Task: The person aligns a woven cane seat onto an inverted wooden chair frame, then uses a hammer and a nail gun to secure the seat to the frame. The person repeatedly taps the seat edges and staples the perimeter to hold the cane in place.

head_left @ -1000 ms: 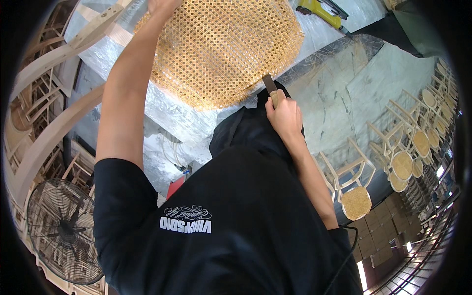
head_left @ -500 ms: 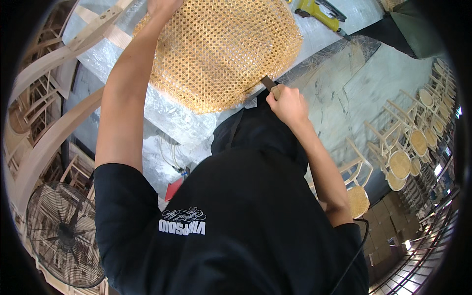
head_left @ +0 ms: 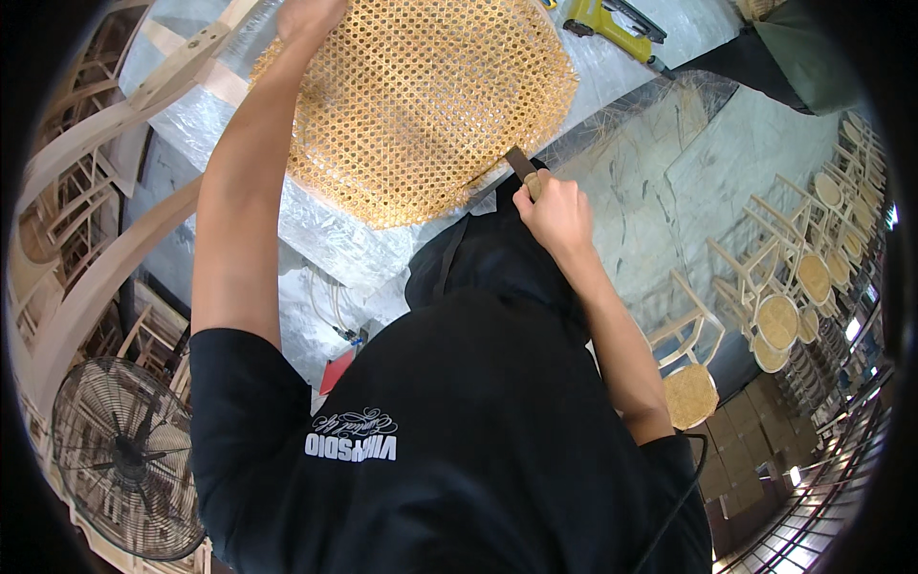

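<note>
One black shirt fills 6 o'clock and blocks what is under it. One desk, covered with clear plastic, extends around 12 o'clock; over it is one cane sheet. The left arm crosses the sheet's 10 o'clock side and hides a part. From 2 to 4 o'clock stand many chairs, which I cannot count surely. One fan is at 8 o'clock; brown cartons are stacked at 4 o'clock. One yellow nail gun lies at 1 o'clock, near the sheet but apart. Of two hands, the left hand, at 11 o'clock, is cut by the upper edge, so I cannot tell its grip. The right hand, at 2 o'clock, is wrapped around one blade's handle; the tip meets the sheet's 4 o'clock edge.
</note>
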Demonstrator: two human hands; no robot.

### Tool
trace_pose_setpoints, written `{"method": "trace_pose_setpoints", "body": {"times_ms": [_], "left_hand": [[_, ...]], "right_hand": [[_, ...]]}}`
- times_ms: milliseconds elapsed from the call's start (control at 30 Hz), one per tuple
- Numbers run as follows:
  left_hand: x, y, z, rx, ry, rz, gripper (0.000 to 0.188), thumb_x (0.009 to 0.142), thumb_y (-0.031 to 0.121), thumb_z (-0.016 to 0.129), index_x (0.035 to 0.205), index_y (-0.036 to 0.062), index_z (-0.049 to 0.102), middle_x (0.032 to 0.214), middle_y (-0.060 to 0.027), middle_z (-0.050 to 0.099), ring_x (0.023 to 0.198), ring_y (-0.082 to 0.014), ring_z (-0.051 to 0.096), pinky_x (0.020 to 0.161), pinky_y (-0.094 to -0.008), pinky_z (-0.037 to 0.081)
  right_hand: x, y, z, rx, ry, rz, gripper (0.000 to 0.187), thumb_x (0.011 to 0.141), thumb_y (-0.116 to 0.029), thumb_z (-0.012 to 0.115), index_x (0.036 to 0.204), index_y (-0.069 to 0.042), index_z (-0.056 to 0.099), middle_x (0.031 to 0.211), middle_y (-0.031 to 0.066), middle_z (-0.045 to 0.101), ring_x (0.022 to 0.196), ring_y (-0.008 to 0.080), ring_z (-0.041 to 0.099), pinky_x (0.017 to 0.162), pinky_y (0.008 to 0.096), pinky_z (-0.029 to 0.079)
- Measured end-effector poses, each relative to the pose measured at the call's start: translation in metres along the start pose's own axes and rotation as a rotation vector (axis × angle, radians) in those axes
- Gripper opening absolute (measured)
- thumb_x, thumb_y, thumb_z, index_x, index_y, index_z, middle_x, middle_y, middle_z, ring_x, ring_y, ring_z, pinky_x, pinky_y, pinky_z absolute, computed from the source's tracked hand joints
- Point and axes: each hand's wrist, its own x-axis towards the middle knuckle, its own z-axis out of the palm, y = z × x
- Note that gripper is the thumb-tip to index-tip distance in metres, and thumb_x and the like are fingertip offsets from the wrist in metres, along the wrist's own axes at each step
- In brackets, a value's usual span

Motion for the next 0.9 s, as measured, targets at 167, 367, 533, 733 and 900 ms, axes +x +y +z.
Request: {"method": "trace_pose_setpoints", "body": {"times_ms": [167, 367, 533, 733, 900], "left_hand": [[-0.001, -0.009, 0.000, -0.035, 0.075, 0.106, 0.055, 0.107, 0.037, 0.027, 0.129, -0.0029, 0.057, 0.121, -0.0335, 0.063, 0.113, -0.0492, 0.060, 0.098, -0.0559, 0.047], [-0.008, 0.002, -0.003, -0.029, 0.097, 0.078, 0.051, 0.106, 0.033, 0.029, 0.124, -0.0048, 0.057, 0.117, -0.0329, 0.065, 0.108, -0.0502, 0.061, 0.095, -0.0559, 0.049], [-0.002, 0.001, 0.000, 0.174, 0.013, 0.191, 0.042, 0.103, 0.025, 0.036, 0.121, -0.0051, 0.059, 0.109, -0.0320, 0.066, 0.101, -0.0510, 0.063, 0.093, -0.0560, 0.050], [0.006, -0.022, 0.014, 0.002, 0.300, 0.267, 0.041, 0.101, 0.021, 0.039, 0.127, -0.0068, 0.055, 0.101, -0.0329, 0.067, 0.088, -0.0481, 0.066, 0.079, -0.0571, 0.054], [-0.002, -0.004, 0.006, 0.136, 0.039, 0.161, 0.048, 0.105, 0.030, 0.034, 0.133, -0.0033, 0.054, 0.113, -0.0318, 0.066, 0.104, -0.0508, 0.062, 0.094, -0.0569, 0.049]], "right_hand": [[0.005, -0.003, 0.005, -0.071, -0.045, -0.022, 0.024, 0.083, -0.025, 0.069, 0.087, -0.002, 0.070, 0.075, 0.0248, 0.070, 0.073, 0.0431, 0.071, 0.068, 0.0529, 0.058], [0.011, 0.001, -0.009, -0.004, -0.036, -0.008, 0.024, 0.081, -0.027, 0.071, 0.087, -0.004, 0.073, 0.077, 0.0243, 0.070, 0.076, 0.0439, 0.070, 0.071, 0.0527, 0.057], [0.019, 0.020, -0.008, 0.005, -0.035, -0.119, 0.026, 0.084, -0.029, 0.070, 0.089, -0.004, 0.071, 0.077, 0.0250, 0.070, 0.076, 0.0445, 0.070, 0.070, 0.0541, 0.057], [-0.011, 0.016, 0.004, 0.001, 0.094, -0.059, 0.028, 0.087, -0.030, 0.069, 0.094, -0.004, 0.064, 0.078, 0.0260, 0.070, 0.074, 0.0458, 0.070, 0.066, 0.0552, 0.057], [-0.011, 0.025, 0.012, 0.021, 0.110, -0.036, 0.029, 0.087, -0.030, 0.070, 0.097, -0.004, 0.062, 0.078, 0.0261, 0.070, 0.074, 0.0462, 0.070, 0.065, 0.0546, 0.057]]}}
